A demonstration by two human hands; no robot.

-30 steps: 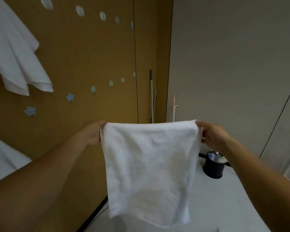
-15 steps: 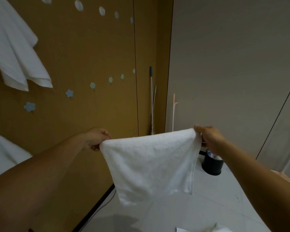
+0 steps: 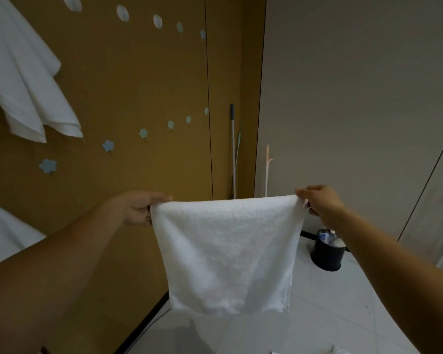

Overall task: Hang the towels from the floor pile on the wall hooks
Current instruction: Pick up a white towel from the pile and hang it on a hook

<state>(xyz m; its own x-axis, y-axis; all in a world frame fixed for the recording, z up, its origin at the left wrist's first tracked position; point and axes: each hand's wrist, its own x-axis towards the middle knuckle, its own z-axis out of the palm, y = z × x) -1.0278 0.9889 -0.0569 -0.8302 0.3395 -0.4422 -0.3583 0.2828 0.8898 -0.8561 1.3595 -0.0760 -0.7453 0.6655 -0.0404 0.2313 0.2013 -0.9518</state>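
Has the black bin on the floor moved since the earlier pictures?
No. The black bin keeps its place by the wall base; only the camera view shifts.

The white towel [image 3: 228, 254] pinched between the fingers of the left hand [image 3: 141, 210] and the right hand [image 3: 320, 205] is thick terry cloth, nubbly and matt. Up and left of the left fingers, the hung towel [image 3: 28, 80] looks a smoother, flatter cloth. The ochre wall panel [image 3: 143, 72] is matt, its flower-shaped hooks [image 3: 48, 166] pale, smooth plastic. Below the right fingers, the black bin [image 3: 326, 256] is dull plastic on a faintly glossy tiled floor [image 3: 330, 315]. The mop handle [image 3: 232, 149] past the fingers looks metallic.
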